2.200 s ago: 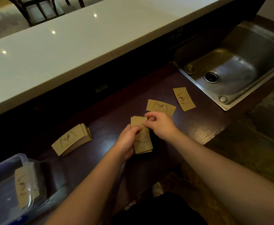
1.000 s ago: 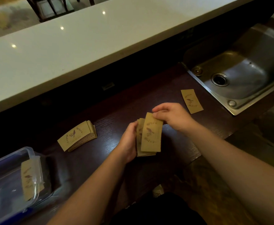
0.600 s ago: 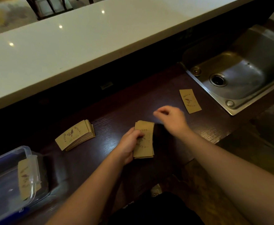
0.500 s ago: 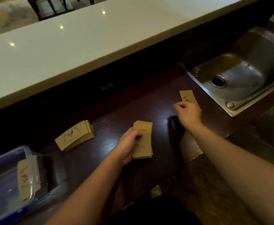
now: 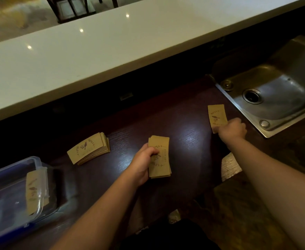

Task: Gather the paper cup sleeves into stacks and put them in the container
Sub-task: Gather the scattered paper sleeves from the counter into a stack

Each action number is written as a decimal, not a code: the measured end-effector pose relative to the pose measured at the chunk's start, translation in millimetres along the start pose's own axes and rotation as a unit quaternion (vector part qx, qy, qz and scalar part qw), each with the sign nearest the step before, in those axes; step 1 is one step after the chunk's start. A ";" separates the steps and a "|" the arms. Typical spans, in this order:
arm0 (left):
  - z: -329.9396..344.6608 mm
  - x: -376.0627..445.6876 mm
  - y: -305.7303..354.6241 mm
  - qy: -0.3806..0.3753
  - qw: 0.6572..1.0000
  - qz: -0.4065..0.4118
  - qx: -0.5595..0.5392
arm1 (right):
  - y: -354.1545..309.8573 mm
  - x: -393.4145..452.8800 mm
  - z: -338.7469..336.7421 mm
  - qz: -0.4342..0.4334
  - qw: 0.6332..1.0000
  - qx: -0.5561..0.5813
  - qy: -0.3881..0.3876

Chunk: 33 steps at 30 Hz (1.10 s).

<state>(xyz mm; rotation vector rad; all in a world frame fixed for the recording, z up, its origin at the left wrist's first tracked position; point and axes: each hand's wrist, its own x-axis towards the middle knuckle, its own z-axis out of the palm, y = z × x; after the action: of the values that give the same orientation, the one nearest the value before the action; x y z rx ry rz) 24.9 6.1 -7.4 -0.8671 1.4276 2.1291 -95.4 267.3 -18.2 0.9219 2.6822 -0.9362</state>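
Observation:
My left hand (image 5: 142, 163) grips a stack of brown paper cup sleeves (image 5: 159, 156) printed with a bird, held just above the dark wooden counter. My right hand (image 5: 233, 129) is closed on the near end of a single sleeve (image 5: 216, 116) beside the sink. A second stack of sleeves (image 5: 89, 148) lies flat on the counter to the left. At the lower left stands a clear plastic container (image 5: 7, 199) with a blue rim, and sleeves (image 5: 34, 192) show inside it through its wall.
A steel sink (image 5: 278, 92) is set into the counter at the right. A raised white countertop (image 5: 94, 47) runs across the back. Chair legs (image 5: 72, 8) stand beyond it. The counter's front edge is close to my body.
My right hand laid a sleeve on the stack in my left hand, then reached right and took hold of the lone sleeve by the sink. The left hand kept its stack.

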 end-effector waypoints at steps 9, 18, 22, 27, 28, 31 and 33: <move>-8.8 -1.6 0.6 0.047 0.996 -0.036 -0.063 | -30.8 -64.9 -7.4 0.082 0.856 0.447 -0.247; -20.1 -7.4 1.2 -0.007 0.997 0.000 -0.071 | -18.9 -182.8 47.1 0.058 0.830 0.402 -0.381; -29.8 -10.5 -3.9 0.056 0.997 0.045 -0.024 | -21.0 -197.2 58.3 0.014 0.866 0.329 -0.376; -47.2 -19.2 -5.3 0.081 0.992 0.068 0.067 | -29.4 -203.4 68.5 -0.076 0.914 0.160 -0.365; -52.9 -22.4 -4.4 0.074 0.993 0.062 0.072 | -33.0 -202.0 70.6 -0.083 0.918 0.151 -0.357; -72.0 -36.1 1.3 0.038 0.993 0.040 0.105 | -50.3 -194.1 79.8 -0.080 0.902 0.202 -0.372; -83.6 -45.6 6.7 0.009 0.990 0.029 0.139 | -64.6 -191.0 90.3 -0.073 0.872 0.211 -0.435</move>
<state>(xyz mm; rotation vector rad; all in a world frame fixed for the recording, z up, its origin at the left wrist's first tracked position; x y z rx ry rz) 74.5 -74.4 6.2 -0.7462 1.7258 1.9033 13.5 76.6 6.5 0.2144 1.8063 -1.5434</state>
